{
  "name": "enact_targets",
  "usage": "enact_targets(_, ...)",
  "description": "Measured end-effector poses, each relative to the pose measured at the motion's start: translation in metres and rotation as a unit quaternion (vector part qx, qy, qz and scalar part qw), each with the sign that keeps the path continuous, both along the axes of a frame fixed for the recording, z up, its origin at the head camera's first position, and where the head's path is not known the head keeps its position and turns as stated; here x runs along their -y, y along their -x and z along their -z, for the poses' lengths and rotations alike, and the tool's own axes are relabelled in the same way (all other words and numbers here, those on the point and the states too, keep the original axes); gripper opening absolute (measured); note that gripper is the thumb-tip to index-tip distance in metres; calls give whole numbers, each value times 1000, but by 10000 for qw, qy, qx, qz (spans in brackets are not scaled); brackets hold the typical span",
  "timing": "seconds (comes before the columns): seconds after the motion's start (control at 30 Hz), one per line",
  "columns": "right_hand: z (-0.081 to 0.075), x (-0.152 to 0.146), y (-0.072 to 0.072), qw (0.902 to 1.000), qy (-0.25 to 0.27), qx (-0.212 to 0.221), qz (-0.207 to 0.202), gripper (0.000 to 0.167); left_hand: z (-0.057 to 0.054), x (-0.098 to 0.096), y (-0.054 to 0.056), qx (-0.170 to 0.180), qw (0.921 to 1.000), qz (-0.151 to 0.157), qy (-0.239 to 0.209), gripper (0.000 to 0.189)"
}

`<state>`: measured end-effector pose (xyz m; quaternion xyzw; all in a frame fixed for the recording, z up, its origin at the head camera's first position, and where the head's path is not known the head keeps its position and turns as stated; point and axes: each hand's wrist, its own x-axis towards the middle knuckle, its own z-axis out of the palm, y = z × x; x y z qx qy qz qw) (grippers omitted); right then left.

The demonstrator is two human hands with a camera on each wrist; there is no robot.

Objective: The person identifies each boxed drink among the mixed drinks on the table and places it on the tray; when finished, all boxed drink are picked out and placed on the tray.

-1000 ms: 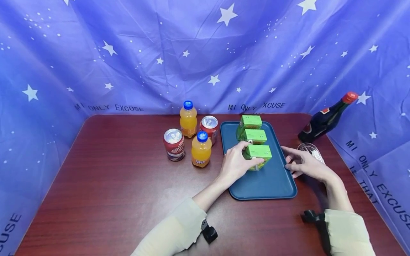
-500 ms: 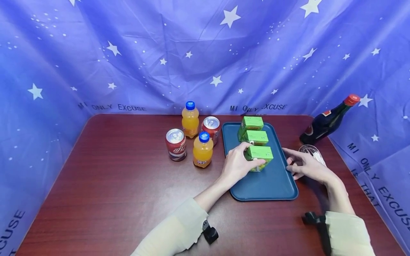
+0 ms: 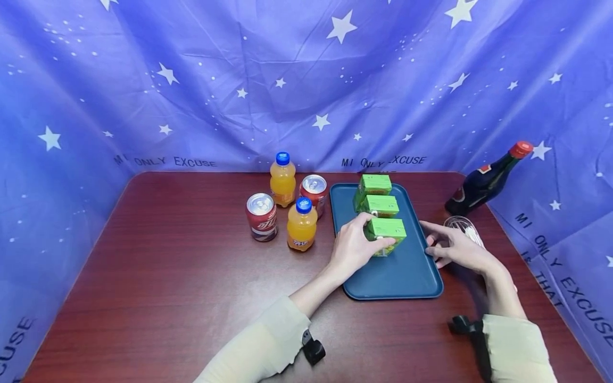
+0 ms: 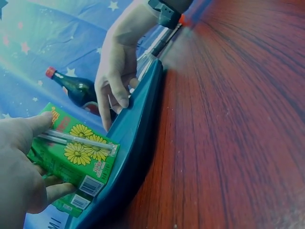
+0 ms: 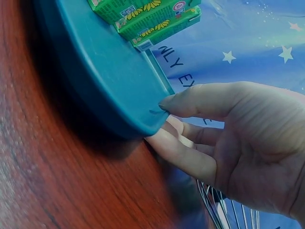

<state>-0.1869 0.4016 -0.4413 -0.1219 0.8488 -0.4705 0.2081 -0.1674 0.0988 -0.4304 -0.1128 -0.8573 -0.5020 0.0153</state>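
My left hand (image 3: pixel 354 242) grips the nearest green drink carton (image 3: pixel 389 229), which stands upright on a blue tray (image 3: pixel 397 279). In the left wrist view, yellow flowers and a wrapped straw (image 4: pixel 78 138) show on this carton's side. Two more green cartons stand behind it, a middle one (image 3: pixel 383 202) and a far one (image 3: pixel 376 182). At the tray's right edge, my right hand (image 3: pixel 462 249) pinches the rim. The right wrist view shows the thumb (image 5: pixel 200 100) on top of the rim and fingers beneath it.
Left of the tray stand two orange drink bottles (image 3: pixel 301 229) (image 3: pixel 283 181) and two red cans (image 3: pixel 262 218) (image 3: pixel 313 192). A dark bottle with a red cap (image 3: pixel 483 183) leans at the right. Looped metal wires (image 3: pixel 466 226) lie behind my right hand. A starry blue cloth (image 3: pixel 287 106) surrounds the table.
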Motion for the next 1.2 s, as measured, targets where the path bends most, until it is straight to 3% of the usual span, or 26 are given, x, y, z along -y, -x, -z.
enact_targets(0.17, -2, 3, 2, 9997, -231, 28, 68, 70, 0, 2, 0, 60, 10000, 48, 18, 58)
enact_targets(0.4, -14, 5, 4, 9981, -615, 55, -37, 69, -6, 3, 0, 178, 9990, 346, 222, 68)
enact_targets(0.63, -26, 10, 8, 9925, -1024, -658, -47, 65, -19, 17, -1, -18, 9973, 562, 482, 63)
enact_targets(0.73, -33, 10, 10, 9819, -1483, -1176, 89, 64, -28, 25, -2, -223, 9959, 686, 537, 60)
enact_targets(0.87, -42, 9, 14, 9539, -2147, -2087, 201, 62, -43, 33, -2, -551, 9928, 791, 717, 56)
enact_targets(0.97, -47, 9, 16, 9367, -2323, -2608, 258, 61, -53, 37, -3, -779, 9885, 862, 969, 55)
enact_targets(1.1, -51, 9, 19, 9273, -2279, -2953, 303, 60, -66, 44, -4, -1028, 9806, 1021, 1321, 56)
enact_targets(1.2, -55, 11, 21, 9218, -2302, -3103, 311, 58, -76, 52, -3, -1283, 9704, 1106, 1721, 56)
